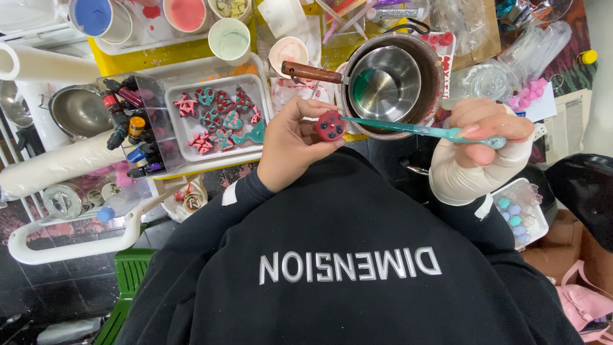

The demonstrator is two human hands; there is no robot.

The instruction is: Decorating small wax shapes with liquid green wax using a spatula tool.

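Red round mould piece (pixel 331 126), dotted with dark spots, was held above the person's black-sleeved lap, just in front of the table (pixel 191 54) edge, pinched between the fingertips of the left hand (pixel 290 145), whose grip was clenched on it. A teal-smeared stick (pixel 408 130) was grasped in the right hand (pixel 482 137), which was wrapped in a pale bandage at the wrist, and the stick's tip was laid against the red piece. Directly behind the piece a large pot (pixel 434 70) was seen with a smaller steel pan (pixel 383 83) set inside it; a patch of teal liquid lay at the pan's left side, and its wooden handle (pixel 313 72) reached leftward over the table. To the left a white tray (pixel 255 83) was placed, filled with red and teal shaped castings (pixel 220 118), among them stars and hearts. Beside that tray a clear box (pixel 150 89) held small bottles (pixel 131 134) of colour, lying close together. Further back, paper cups were stood: one with blue (pixel 94 16), one with pink (pixel 186 14) and one with pale green (pixel 230 41) contents. Near the right forearm a small white tray (pixel 539 220) held a row of pastel round pieces (pixel 514 214). A steel bowl (pixel 76 112) and white paper rolls (pixel 54 166) were noted at the far left.
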